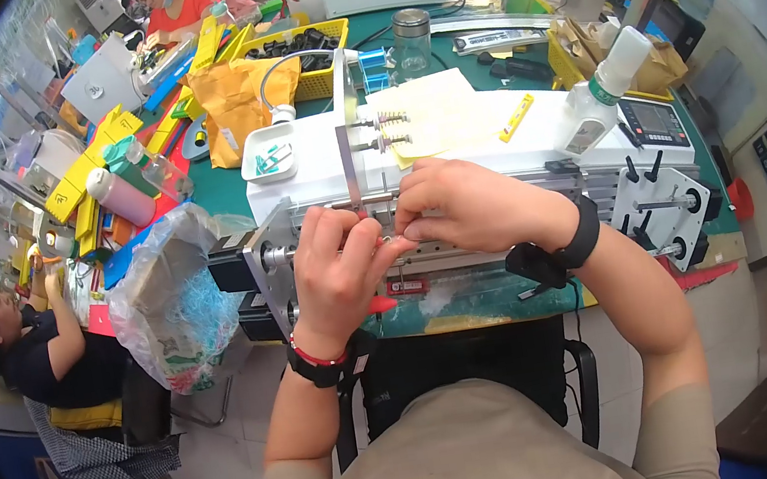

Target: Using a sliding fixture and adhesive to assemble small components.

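My left hand [337, 271] and my right hand [463, 205] meet in front of a white bench machine [316, 185] with metal rails. Both are closed in a pinch, fingertips almost touching, around something thin and too small to make out. Behind the fingers rises the machine's upright metal bar [348, 126], with springs [383, 121] sticking out to its right. A dark motor [233, 263] is mounted left of my left hand. Below the hands, a red-tipped piece [381, 304] lies near the green bench edge.
A plastic bag of blue strands [195, 307] hangs at the left. On the machine are a white tray [269, 153], yellowish paper [434, 113], a spray bottle [588, 115] and a control panel [654, 122]. A glass jar [413, 37] stands behind. One co-worker [42, 340] sits left, another [180, 7] far back.
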Demonstrator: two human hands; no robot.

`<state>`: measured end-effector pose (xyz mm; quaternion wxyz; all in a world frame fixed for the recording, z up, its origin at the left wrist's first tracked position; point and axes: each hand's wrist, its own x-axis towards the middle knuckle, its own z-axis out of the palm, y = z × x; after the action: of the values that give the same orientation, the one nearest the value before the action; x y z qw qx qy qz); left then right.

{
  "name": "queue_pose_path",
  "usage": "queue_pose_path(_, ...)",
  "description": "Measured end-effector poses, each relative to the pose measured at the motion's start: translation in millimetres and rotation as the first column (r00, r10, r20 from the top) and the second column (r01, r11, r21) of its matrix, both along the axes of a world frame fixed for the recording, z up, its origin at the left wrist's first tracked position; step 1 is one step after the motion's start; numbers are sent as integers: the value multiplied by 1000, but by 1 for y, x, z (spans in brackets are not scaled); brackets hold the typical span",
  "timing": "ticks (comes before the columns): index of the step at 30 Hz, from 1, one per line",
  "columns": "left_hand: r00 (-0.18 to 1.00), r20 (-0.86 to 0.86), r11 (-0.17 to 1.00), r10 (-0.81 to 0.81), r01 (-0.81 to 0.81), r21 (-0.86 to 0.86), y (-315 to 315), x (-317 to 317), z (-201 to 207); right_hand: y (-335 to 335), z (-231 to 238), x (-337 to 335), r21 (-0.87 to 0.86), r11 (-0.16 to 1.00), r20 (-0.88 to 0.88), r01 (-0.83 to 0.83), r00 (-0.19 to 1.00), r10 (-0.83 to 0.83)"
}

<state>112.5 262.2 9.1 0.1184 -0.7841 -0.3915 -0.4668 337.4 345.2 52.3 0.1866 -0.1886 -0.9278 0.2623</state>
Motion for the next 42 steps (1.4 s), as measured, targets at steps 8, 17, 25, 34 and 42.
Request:
queue_pose_path(8, 997, 70, 993, 17, -9, -117, -14, 9, 1, -33, -6, -6, 370, 918, -197, 142, 978, -71)
queue_pose_path(17, 952, 171, 963, 253, -231, -136, -71, 8, -24, -112, -11, 11, 286, 931, -306, 225, 942, -134)
queue_pose_path(25, 967, 10, 962, 255, -252, -106, -43, 18, 20, -184, -105, 45, -27, 953, -204, 302, 931, -301)
queue_pose_path(34, 889, -262, 892, -375, 270, -363, -92, 63, -106, -187, -190, 150, 77, 610, -299, 789, 602, -740)
queue_pose_path(42, 977, -211, 956, -5, -57, -288, -91, 74, -145, -176, -198, 145, 196, 598, -328, 777, 627, -707)
